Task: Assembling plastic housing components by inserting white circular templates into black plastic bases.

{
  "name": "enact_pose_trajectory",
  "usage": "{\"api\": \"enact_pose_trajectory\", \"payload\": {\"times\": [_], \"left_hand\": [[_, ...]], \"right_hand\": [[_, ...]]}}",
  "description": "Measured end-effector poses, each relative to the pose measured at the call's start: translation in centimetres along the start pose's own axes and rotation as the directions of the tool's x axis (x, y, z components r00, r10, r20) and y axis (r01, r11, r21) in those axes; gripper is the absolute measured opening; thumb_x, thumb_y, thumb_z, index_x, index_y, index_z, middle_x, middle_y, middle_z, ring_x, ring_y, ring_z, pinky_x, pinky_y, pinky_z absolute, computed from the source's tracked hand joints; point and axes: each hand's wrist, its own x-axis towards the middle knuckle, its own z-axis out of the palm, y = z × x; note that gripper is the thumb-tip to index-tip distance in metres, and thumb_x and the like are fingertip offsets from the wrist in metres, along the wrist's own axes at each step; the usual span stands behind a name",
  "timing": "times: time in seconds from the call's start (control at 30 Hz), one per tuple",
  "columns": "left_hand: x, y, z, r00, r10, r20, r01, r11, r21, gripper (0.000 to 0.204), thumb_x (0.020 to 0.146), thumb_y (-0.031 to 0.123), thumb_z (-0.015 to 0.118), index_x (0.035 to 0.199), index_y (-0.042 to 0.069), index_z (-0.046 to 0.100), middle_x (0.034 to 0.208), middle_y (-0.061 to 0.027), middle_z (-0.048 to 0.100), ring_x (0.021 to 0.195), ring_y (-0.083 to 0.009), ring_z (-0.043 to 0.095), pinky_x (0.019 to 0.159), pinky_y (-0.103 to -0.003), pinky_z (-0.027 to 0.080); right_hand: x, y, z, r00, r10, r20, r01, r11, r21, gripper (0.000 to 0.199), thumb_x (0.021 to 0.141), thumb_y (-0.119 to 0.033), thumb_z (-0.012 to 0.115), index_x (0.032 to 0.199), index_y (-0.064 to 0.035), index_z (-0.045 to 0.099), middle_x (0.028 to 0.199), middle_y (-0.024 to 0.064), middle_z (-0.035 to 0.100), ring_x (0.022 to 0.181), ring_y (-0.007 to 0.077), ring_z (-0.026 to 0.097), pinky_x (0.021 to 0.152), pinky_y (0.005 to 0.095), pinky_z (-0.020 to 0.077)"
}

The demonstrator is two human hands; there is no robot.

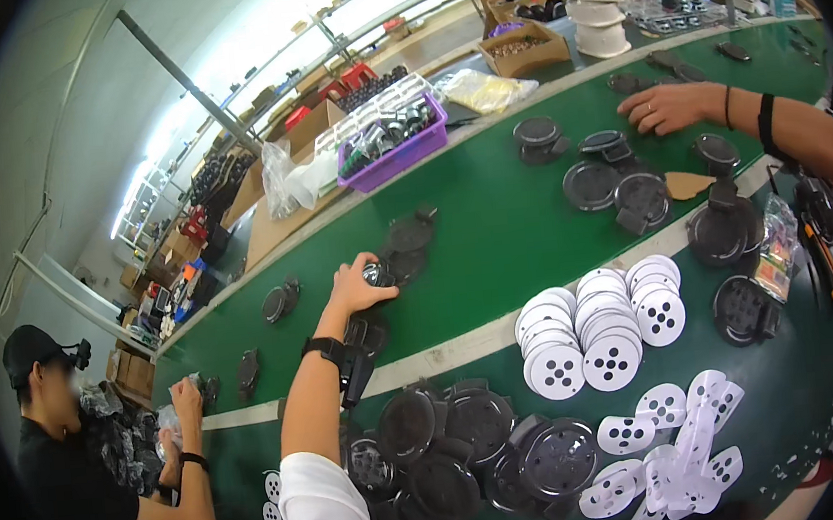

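My left hand [348, 288] reaches up over the green belt. Its fingers and thumb close round a small round black plastic part [376, 275] with a shiny top. Right beside it on the belt lie dark round plastic parts [405, 239]. My right hand [666, 109] comes in from the right, palm down, fingers loosely bent and a little apart. No object shows in it, though its underside is hidden. Near its fingertips are dark parts [629, 83], with more round black housings [591, 185] on the near side.
Black round housings [558, 456] are piled at the front. Stacked white discs with holes [611, 357] and loose white stickers [691, 454] lie to the right. A purple basket [397, 153] stands beyond the belt. A co-worker in black [84, 477] handles something at the left.
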Motion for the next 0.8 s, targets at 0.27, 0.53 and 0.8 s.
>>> {"api": "enact_pose_trajectory", "payload": {"times": [0.27, 0.53, 0.8], "left_hand": [[0.9, 5.9, -0.9, 0.986, 0.124, -0.111, -0.149, 0.958, -0.246, 0.086, 0.051, 0.051, 0.079, 0.121, 0.019, 0.041, 0.115, -0.0276, 0.04, 0.108, -0.0401, 0.043, 0.091, -0.045, 0.04], [7.5, 7.6, 2.5, 0.986, -0.127, -0.106, 0.11, 0.982, -0.155, 0.071, 0.063, 0.056, 0.07, 0.12, 0.015, 0.055, 0.125, -0.0189, 0.048, 0.117, -0.037, 0.043, 0.096, -0.046, 0.037], [6.9, 7.3, -0.5, 0.996, -0.054, 0.066, 0.073, 0.935, -0.346, 0.058, 0.058, 0.034, 0.081, 0.105, 0.011, 0.055, 0.093, -0.0143, 0.063, 0.086, -0.0246, 0.061, 0.073, -0.034, 0.048]], "right_hand": [[-1.6, 4.0, -5.5, 0.947, 0.312, 0.077, -0.159, 0.246, 0.956, 0.015, 0.087, -0.015, 0.046, 0.099, -0.0067, 0.043, 0.074, 0.0016, 0.049, 0.056, 0.0138, 0.053, 0.044, 0.0297, 0.0448], [-5.7, 9.8, -5.0, 0.992, -0.022, 0.122, 0.101, 0.713, -0.694, 0.015, 0.074, -0.012, 0.061, 0.083, -0.0046, 0.051, 0.099, 0.0068, 0.053, 0.091, 0.0234, 0.048, 0.085, 0.0344, 0.0415], [-4.2, 10.5, -5.4, 0.972, 0.228, -0.061, -0.235, 0.907, -0.35, 0.006, 0.08, -0.004, 0.054, 0.086, -0.0025, 0.054, 0.084, 0.0072, 0.055, 0.079, 0.018, 0.056, 0.073, 0.0267, 0.0499]]}}
